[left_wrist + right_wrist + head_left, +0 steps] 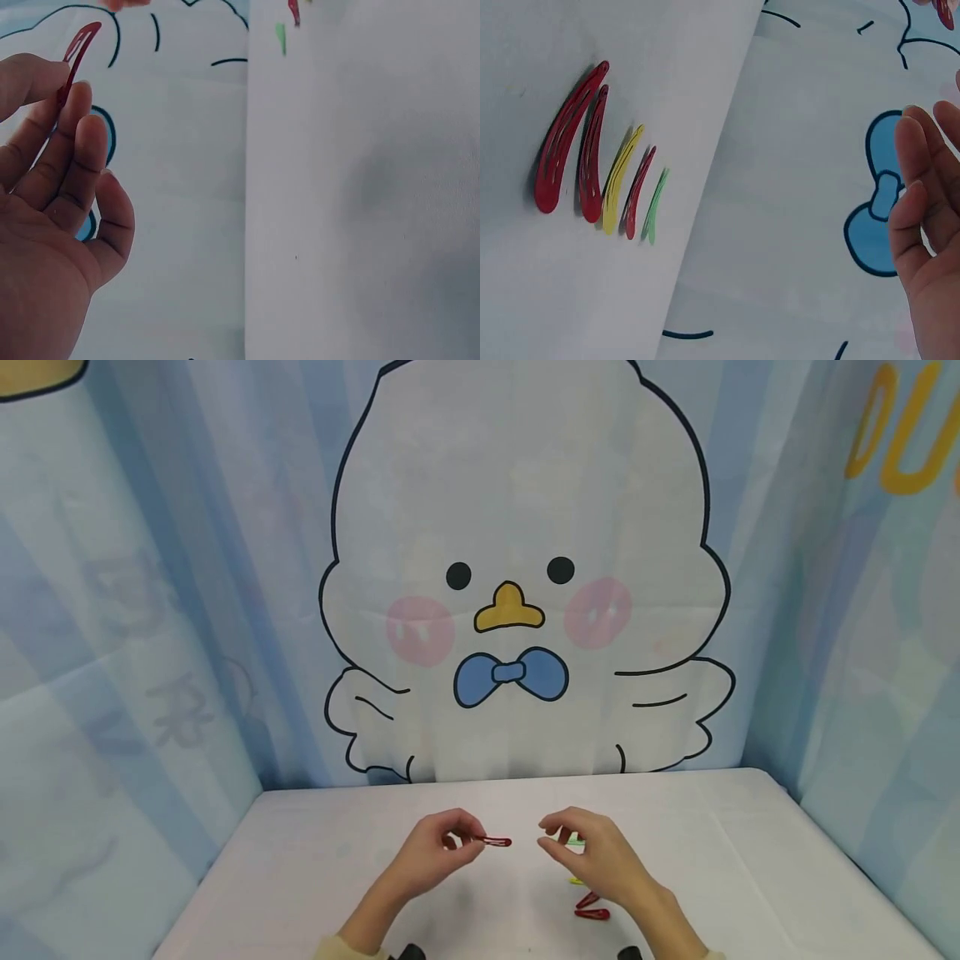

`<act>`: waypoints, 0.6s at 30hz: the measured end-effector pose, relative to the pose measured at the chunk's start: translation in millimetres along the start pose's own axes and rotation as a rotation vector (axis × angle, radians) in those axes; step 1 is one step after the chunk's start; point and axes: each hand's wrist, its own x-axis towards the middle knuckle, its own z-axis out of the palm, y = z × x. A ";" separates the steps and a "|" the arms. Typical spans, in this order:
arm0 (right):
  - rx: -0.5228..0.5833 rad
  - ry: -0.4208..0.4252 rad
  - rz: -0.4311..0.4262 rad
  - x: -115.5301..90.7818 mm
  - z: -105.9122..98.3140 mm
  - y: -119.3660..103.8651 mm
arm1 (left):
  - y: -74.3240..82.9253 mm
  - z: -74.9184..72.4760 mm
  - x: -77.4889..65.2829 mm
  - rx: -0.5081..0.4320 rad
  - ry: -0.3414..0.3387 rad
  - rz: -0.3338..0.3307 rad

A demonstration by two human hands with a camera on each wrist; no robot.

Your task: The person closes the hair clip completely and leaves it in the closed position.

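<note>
My left hand (433, 850) pinches one end of a dark red snap hair clip (499, 842) between thumb and fingertips, above the table. The clip's free end points right, toward my right hand (603, 858). That hand hovers with relaxed, bent fingers and holds nothing. Below it, a row of snap clips lies on the table, partly hidden by the hand in the head view. In the right wrist view the row shows two nearer red clips (591, 161), a yellow clip (620, 184), another red clip (639, 196) and a green clip (656, 210).
A white-covered table (300, 860) runs back to a curtain (517, 735) printed with a cartoon bird. More printed curtain (885, 652) hangs at both sides. Two small black objects (630, 952) show at the bottom edge of the head view.
</note>
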 end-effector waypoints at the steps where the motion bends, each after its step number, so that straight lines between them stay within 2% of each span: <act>1: 0.010 0.000 -0.008 0.6 1.3 -1.1 | 1.2 1.4 0.6 -0.005 -0.002 0.003; 12: 0.078 0.041 -0.157 2.3 17.6 -5.5 | 3.9 14.9 2.7 -0.015 -0.001 0.070; 18: 0.158 0.066 -0.172 1.9 23.5 -9.6 | 4.8 22.7 2.4 -0.034 0.010 0.087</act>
